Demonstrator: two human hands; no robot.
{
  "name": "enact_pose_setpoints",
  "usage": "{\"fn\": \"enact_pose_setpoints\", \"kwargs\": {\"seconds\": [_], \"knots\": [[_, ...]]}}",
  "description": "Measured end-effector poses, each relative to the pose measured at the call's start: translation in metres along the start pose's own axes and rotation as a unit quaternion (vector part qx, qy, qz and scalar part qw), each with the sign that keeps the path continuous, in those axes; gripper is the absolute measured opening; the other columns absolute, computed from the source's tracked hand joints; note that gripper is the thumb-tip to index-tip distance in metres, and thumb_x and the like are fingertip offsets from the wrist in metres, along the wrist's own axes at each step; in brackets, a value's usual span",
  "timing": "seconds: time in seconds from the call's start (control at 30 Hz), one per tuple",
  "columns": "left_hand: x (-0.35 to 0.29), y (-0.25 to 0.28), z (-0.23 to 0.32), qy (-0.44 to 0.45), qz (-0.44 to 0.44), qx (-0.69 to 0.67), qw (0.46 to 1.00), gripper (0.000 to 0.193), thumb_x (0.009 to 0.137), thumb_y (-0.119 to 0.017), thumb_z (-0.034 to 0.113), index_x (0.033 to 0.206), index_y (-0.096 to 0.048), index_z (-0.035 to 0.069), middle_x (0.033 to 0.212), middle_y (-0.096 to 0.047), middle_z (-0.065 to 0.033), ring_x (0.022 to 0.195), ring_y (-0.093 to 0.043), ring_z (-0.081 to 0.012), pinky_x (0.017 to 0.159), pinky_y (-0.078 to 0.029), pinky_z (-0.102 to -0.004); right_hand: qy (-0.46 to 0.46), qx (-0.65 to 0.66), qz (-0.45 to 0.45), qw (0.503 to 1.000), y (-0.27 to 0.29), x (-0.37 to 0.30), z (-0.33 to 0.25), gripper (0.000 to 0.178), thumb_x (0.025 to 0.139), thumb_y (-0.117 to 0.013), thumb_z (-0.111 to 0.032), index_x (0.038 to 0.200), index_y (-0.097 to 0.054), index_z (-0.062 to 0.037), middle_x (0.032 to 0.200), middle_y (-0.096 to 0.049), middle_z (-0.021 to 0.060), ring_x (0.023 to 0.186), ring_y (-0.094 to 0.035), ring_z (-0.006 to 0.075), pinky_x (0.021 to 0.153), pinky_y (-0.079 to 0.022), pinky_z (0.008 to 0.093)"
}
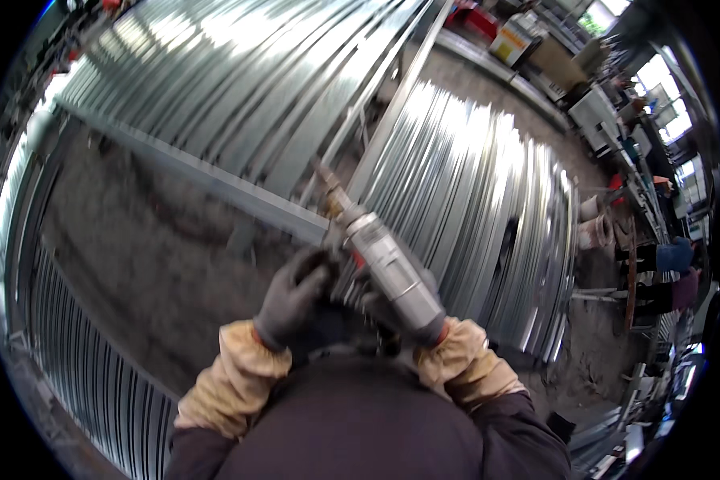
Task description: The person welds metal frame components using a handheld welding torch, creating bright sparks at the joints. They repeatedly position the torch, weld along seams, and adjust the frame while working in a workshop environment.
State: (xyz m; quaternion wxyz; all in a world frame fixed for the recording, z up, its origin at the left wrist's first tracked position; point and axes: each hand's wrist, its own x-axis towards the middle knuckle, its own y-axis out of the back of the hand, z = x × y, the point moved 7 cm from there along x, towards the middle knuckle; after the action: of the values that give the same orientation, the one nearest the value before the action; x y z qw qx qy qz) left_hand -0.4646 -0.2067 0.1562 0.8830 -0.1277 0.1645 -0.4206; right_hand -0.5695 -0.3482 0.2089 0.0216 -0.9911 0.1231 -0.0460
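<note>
A long silver hand-held power tool [394,272] with a narrow coppery tip slants up and to the left in front of my body. My right hand [388,308], in a grey glove, is wrapped round its grip, mostly hidden beneath the silver body. A bit of red shows under the tool's front part. My left hand [294,294], also gloved in grey, is beside the tool with its fingers curled; what they hold, if anything, is blurred. The tip is over the near corner of a rack of long metal profiles [216,88].
To the right lies a second bundle of shiny metal strips [464,192]; more ribbed metal [96,360] lies at lower left. A steel frame bar [208,180] edges the rack. Buckets [594,232] and two people [672,272] are at far right, a carton [514,40] at the back.
</note>
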Motion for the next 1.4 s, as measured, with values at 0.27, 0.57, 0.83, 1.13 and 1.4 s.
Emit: {"fn": "enact_pose_setpoints", "kwargs": {"seconds": [0.27,0.57,0.83,1.13,1.4], "knots": [[-0.043,-0.059,0.018,-0.059,-0.037,-0.164,0.984,0.062,0.106,-0.050,0.036,0.153,-0.030,0.000,0.134,-0.055,-0.0127,0.123,-0.055,-0.0200,0.102,-0.047,-0.0367,0.053,-0.095,0.072,0.992,-0.035,-0.082,0.017,0.078,0.088,-0.077,-0.010,0.152,-0.034,0.0019,0.120,-0.065,0.0110,0.100,-0.066,0.0145,0.082,-0.055,0.0273],[-0.070,0.032,0.014,-0.018,0.027,-0.250,0.968,0.035,0.106,-0.053,0.027,0.131,-0.052,0.002,0.103,-0.068,-0.0112,0.097,-0.066,-0.0238,0.088,-0.056,-0.0385,-0.159,0.140,-0.002,0.977,-0.102,-0.119,0.081,0.080,0.082,-0.080,-0.003,0.150,-0.038,-0.0023,0.120,-0.066,0.0130,0.099,-0.068,0.0167,0.081,-0.058,0.0306],[-0.137,0.115,0.063,0.015,0.001,-0.178,0.984,0.025,0.097,-0.066,0.006,0.119,-0.059,-0.004,0.096,-0.072,-0.0120,0.087,-0.071,-0.0179,0.079,-0.058,-0.0324,-0.158,-0.023,-0.022,0.987,-0.206,-0.104,0.110,0.059,0.092,-0.071,-0.047,0.126,-0.060,0.0002,0.100,-0.067,0.0098,0.090,-0.066,0.0185,0.076,-0.054,0.0327],[-0.157,0.225,0.087,-0.056,0.088,-0.166,0.981,0.021,0.093,-0.070,0.003,0.111,-0.062,-0.005,0.096,-0.073,-0.0132,0.086,-0.070,-0.0169,0.078,-0.058,-0.0297,-0.120,-0.097,-0.055,0.986,-0.291,-0.046,0.106,0.059,0.082,-0.080,-0.046,0.117,-0.064,-0.0011,0.096,-0.066,0.0111,0.085,-0.067,0.0247,0.076,-0.052,0.0364],[-0.164,0.332,0.089,-0.069,0.162,-0.222,0.959,0.034,0.101,-0.062,0.027,0.124,-0.058,0.002,0.098,-0.069,-0.0116,0.090,-0.068,-0.0280,0.082,-0.057,-0.0419,-0.133,-0.082,-0.121,0.980,-0.369,0.026,0.103,0.043,0.086,-0.077,-0.019,0.125,-0.064,-0.0033,0.109,-0.071,0.0117,0.097,-0.070,0.0248,0.083,-0.055,0.0342]]}}
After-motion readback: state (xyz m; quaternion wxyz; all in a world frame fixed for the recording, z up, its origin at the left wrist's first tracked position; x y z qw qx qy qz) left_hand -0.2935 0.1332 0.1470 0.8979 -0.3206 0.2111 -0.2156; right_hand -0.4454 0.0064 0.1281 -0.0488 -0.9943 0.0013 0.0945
